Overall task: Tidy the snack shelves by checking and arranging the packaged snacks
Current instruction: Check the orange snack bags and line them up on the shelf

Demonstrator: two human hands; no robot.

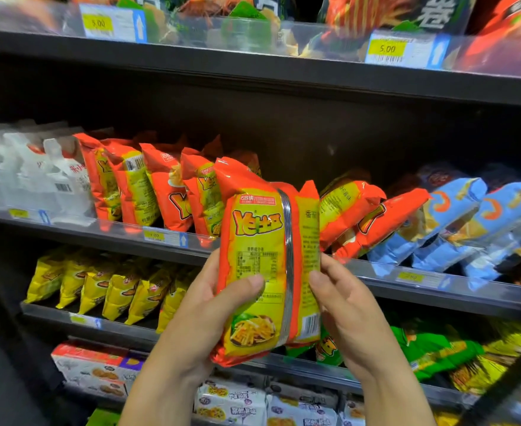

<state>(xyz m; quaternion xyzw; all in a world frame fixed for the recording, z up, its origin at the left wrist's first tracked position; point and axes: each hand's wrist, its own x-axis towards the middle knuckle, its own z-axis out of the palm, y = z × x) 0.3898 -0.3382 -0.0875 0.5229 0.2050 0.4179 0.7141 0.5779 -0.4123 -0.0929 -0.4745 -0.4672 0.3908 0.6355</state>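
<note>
"Now, report the position of the pack (259,272)," the inspector says.

"The pack is upright in front of the middle shelf (114,238), clear of its surface. The back panel faces the camera: centre seam, nutrition table, barcode at lower right."

"State of each grip?"

"Left grip (197,305): grasping the pack at its lower left. The thumb (250,285) lies across the panel. The fingers are behind the pack, hidden. Right grip (348,305): grasping the right edge of the pack. The thumb tip presses the panel and the fingertips reach round the edge."

"Content of the middle shelf?"

"From the left: white packs (31,176), upright. Next, a row of orange packs (148,186), upright, some with the back panel forward. To the right of the held pack, tilted orange packs (373,219) overlap one another. Beside those, blue packs (456,222), also tilted and overlapping."

"Other levels?"

"Lower shelf (53,315): yellow packs (105,284) at left, green packs (431,345) at right. Lowest level in view: boxes (93,367) at left, with white-and-purple packs (231,401) just beside them. Top shelf (253,66): bags behind a clear rail (314,38), too blurred to identify. Two price tags (111,24) on the rail read 5.00."
</note>
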